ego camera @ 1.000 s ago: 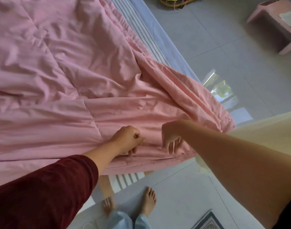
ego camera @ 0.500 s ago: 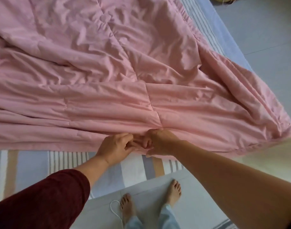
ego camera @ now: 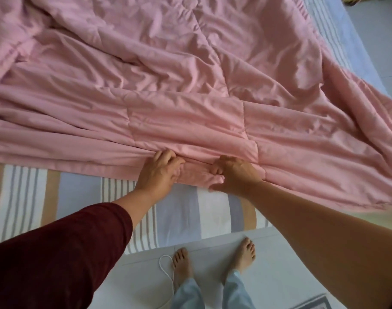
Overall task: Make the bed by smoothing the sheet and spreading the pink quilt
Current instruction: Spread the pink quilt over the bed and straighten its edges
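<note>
The pink quilt point(ego camera: 190, 90) lies rumpled across most of the bed, with folds running left to right. Its near edge sits back from the bed's edge, leaving a band of striped sheet point(ego camera: 74, 197) bare. My left hand point(ego camera: 160, 172) and my right hand point(ego camera: 234, 173) both pinch that near edge at its middle, a short span apart, with a bunched fold between them. At the right the quilt's corner hangs past the bed's side.
My bare feet point(ego camera: 212, 257) stand on pale floor tiles against the bed's near edge. A white cord point(ego camera: 166, 270) loops on the floor by my left foot. A patterned mat corner point(ego camera: 313, 303) shows at the bottom right. More striped sheet point(ego camera: 333, 34) shows at the upper right.
The quilt's near edge has gone from hanging over the bed's edge to lying back on the bed, baring the striped sheet. My hands came together on the edge, then spread slightly apart.
</note>
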A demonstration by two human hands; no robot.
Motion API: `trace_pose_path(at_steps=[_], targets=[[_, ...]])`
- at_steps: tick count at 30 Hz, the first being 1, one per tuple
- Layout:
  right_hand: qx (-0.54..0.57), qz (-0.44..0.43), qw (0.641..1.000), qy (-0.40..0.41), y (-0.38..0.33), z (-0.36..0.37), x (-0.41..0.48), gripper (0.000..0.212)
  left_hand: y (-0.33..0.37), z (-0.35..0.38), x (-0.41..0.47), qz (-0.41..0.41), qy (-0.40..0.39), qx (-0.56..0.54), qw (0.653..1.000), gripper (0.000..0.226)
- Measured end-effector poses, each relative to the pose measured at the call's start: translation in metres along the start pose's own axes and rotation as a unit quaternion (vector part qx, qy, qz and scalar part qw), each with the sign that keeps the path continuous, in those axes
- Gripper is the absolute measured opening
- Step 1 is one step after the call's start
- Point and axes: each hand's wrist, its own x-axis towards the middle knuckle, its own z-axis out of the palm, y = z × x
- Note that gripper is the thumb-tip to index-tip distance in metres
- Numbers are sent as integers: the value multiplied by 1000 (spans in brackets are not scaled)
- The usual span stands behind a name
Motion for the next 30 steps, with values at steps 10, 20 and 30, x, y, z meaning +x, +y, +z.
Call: trace_pose_path(at_steps=[10, 20, 30], targets=[[-207, 34, 977, -46, -42, 3, 3, 31, -16, -6, -17, 56, 6, 33, 998, 19], [-81, -44, 911, -401, -71, 31, -39, 13, -20, -27, -75, -69, -475, -194, 855, 9], [-224, -43, 888, -400, -121, 65, -37, 32, -24, -21, -143, -119, -290, -192, 930, 14]])
